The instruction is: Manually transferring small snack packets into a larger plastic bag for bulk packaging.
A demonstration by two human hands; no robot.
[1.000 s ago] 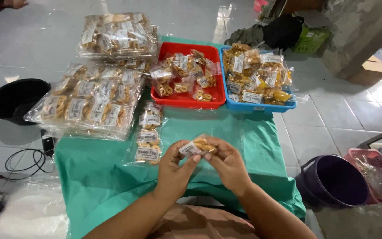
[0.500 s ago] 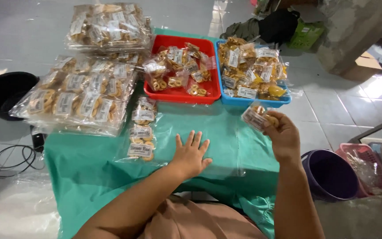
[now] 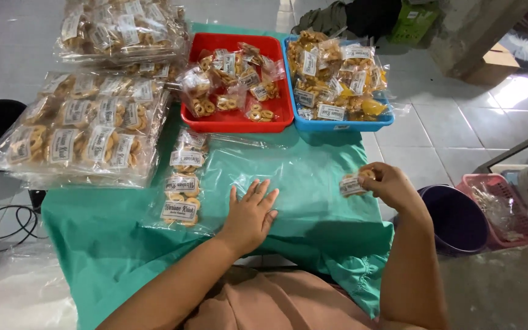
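One snack packet (image 3: pixel 352 185) lies crosswise in right hand (image 3: pixel 391 186).

Open green worktop (image 3: pixel 313 177) is lying at frame centre, between both hands. Packet stacks (image 3: pixel 87 128) are crowding the left; red tray (image 3: pixel 233 119) and blue tray (image 3: pixel 343 124) are blocking the top.

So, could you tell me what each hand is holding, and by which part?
The right hand pinches a small snack packet by its right end. The left hand holds nothing, lying flat on a clear bag.

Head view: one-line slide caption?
Left hand flat on a clear bag over the green cloth; right hand holds a small snack packet.
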